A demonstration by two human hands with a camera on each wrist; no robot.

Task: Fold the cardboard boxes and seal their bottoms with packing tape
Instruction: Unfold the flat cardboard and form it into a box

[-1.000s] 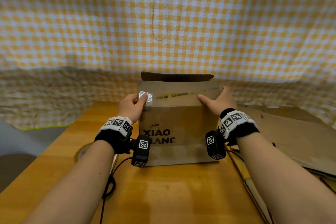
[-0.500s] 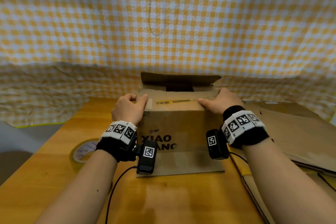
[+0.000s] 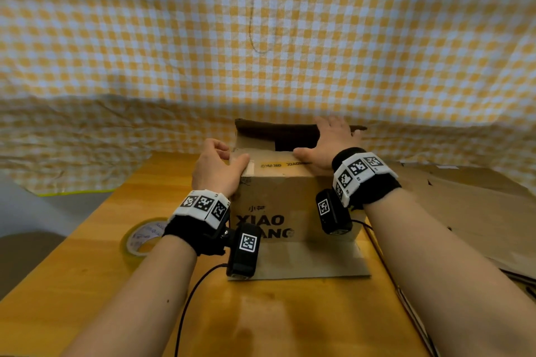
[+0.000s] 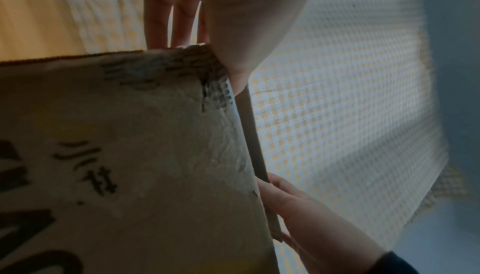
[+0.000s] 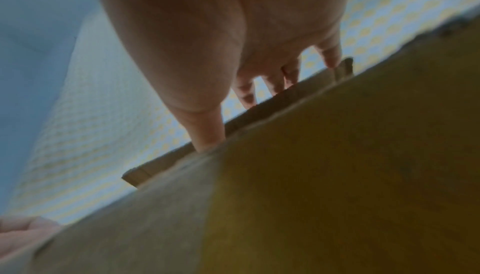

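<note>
A brown cardboard box (image 3: 290, 206) printed XIAO stands on the wooden table (image 3: 261, 322), its lower front flap lying flat towards me. The near top flap (image 3: 278, 166), with yellow printed tape, is folded down. My left hand (image 3: 217, 168) grips the box's top left corner, thumb on the flap, fingers down the left side (image 4: 182, 21). My right hand (image 3: 327, 142) reaches over the dark opening with straight, spread fingers (image 5: 275, 81) at the raised far flap (image 3: 275, 124). Its thumb (image 5: 207, 134) presses on the near flap.
A roll of clear packing tape (image 3: 142, 238) lies on the table left of my left wrist. Flattened cardboard sheets (image 3: 464, 206) are stacked at the right. A yellow checked cloth (image 3: 261, 38) hangs behind the table. A black cable (image 3: 188, 298) trails from the left wrist camera.
My right hand has left the near flap's right corner and reached forward across the opening to the far flap. The near flap has come down flatter. The left hand stays on its corner.
</note>
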